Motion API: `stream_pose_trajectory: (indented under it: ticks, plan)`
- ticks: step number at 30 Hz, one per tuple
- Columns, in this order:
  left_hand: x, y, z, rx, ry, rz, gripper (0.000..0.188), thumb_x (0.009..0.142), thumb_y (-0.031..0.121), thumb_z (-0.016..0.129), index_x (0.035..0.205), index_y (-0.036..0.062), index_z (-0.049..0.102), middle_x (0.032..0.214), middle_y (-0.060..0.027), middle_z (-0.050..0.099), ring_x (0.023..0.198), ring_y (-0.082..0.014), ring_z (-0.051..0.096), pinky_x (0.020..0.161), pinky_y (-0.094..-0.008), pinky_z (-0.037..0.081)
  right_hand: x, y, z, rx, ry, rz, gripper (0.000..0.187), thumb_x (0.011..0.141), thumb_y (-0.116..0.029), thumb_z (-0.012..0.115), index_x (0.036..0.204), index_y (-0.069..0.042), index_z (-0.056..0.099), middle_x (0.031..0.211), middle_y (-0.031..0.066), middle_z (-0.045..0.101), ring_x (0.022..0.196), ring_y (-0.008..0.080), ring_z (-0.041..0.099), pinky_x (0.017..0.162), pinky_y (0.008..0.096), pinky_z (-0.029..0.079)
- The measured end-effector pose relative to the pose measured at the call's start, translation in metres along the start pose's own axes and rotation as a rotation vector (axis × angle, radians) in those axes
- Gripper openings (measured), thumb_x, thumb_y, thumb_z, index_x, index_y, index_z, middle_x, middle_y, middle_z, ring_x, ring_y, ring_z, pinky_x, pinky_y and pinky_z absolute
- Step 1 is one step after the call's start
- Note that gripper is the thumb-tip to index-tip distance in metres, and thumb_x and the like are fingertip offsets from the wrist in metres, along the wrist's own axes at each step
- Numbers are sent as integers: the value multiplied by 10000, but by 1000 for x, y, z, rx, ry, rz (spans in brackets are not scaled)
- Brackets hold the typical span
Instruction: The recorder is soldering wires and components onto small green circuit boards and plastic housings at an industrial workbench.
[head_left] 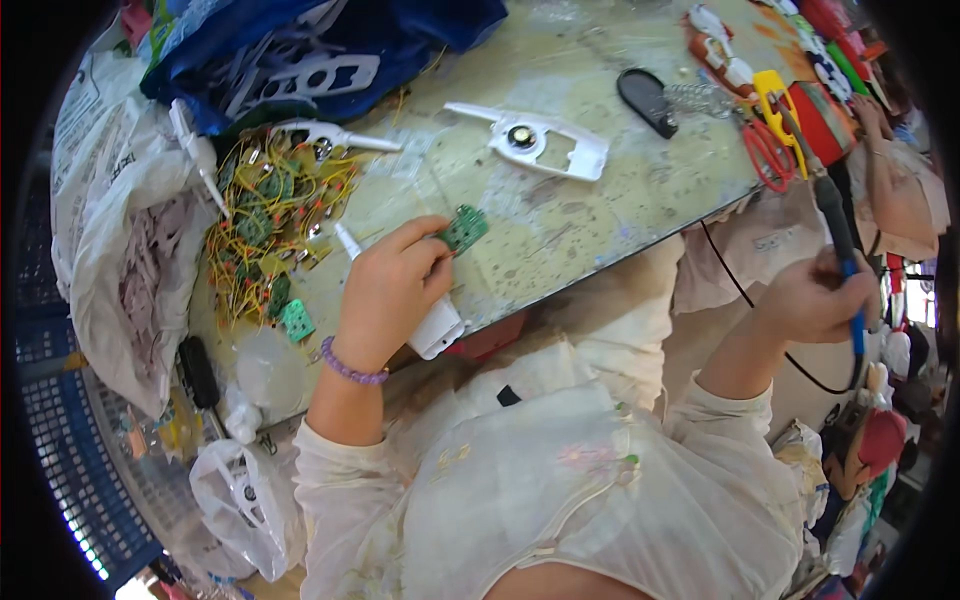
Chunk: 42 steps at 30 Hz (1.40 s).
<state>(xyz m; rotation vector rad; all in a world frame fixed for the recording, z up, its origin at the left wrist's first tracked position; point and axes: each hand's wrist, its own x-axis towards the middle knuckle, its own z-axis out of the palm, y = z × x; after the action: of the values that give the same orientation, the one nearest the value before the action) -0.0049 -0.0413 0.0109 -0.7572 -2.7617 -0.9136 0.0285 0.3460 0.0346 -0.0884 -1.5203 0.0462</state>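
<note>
My left hand (393, 290), with a purple bead bracelet at the wrist, pinches a small green circuit board (466, 230) over the table's near edge. Under that hand lies a white plastic casing (437, 331), partly covered by it. My right hand (818, 298) is wrapped round a soldering iron (835, 215) with a blue and black handle, off the table's right side. The iron points up and to the left, toward red-handled scissors (768, 158). Farther back on the table, an open white casing (545, 142) holds a round, black-centred part.
Circuit boards tangled in yellow wires (275, 215) are heaped at the left. Behind them is a blue bag (420, 35) of white plastic parts; a white sack (95, 220) stands beside it. A black oval base (647, 102) adjoins a metal coil (700, 98). Another person's arm (880, 150) shows far right.
</note>
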Motion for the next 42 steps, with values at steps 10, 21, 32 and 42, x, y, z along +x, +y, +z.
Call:
stream_pose_trajectory:
  ticks: [10,21,32,42]
  plan:
    - [-1,-1,-2,-9,-23,10,86,752,64,637,809,25,584,1021,-81,636,759,-276,620,648,-352,510,32,-52,63,561,-604,351,130,870,-131,621,830,-9,599,712,55,574,658,118,542,623,253,432]
    - [4,9,-4,140,77,91,190,735,105,676,888,15,605,1085,-116,621,876,-283,618,737,-368,502,-31,-59,81,585,-604,798,348,747,-206,785,902,-4,548,713,-10,522,599,67,473,540,227,406]
    - [15,24,8,256,-98,-130,382,723,121,665,1083,24,580,1036,-120,617,866,-295,605,756,-372,494,-52,-146,52,549,-1053,-148,136,729,-102,652,852,-61,608,818,75,575,848,272,534,745,387,411]
    - [-21,0,-26,-935,346,-270,575,803,-1,632,1331,67,415,1142,-93,536,1055,-172,562,903,-314,461,-38,-197,4,946,-1162,-32,230,721,-88,662,941,-47,612,813,92,572,801,278,541,730,420,408]
